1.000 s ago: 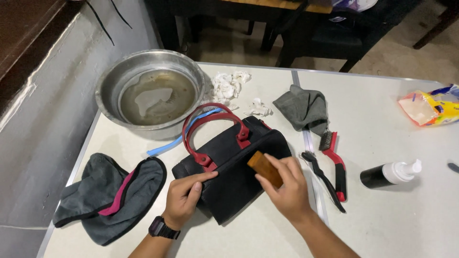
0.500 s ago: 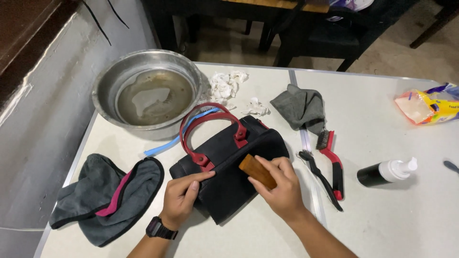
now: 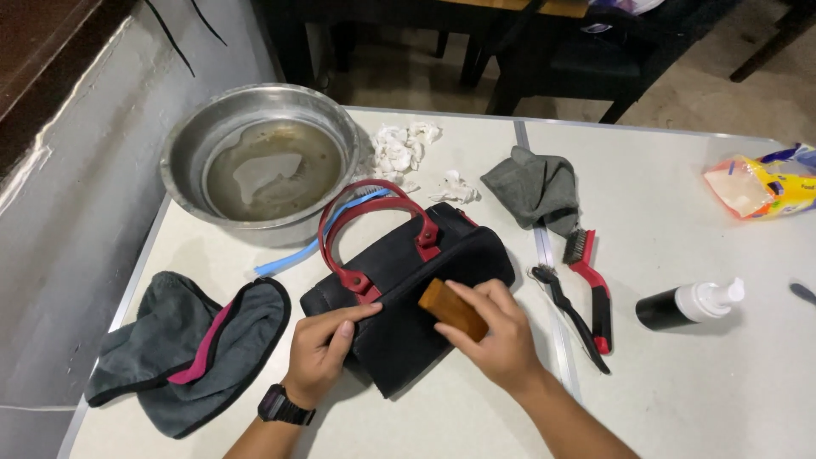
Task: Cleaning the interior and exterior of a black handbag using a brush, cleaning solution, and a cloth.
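Gripping brush (image 3: 453, 309) w/ right hand (image 3: 501, 340), left hand (image 3: 321, 353) flat on bag (image 3: 408, 289)

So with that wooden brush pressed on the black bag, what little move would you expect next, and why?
Probably a short stroke of the wooden brush along the black bag. The right hand grips the brush against the bag's side, while the left hand pins the bag near its red handles, bracing it.

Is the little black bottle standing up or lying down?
Lying down. The black bottle rests on its side on the table, white pump top pointing right.
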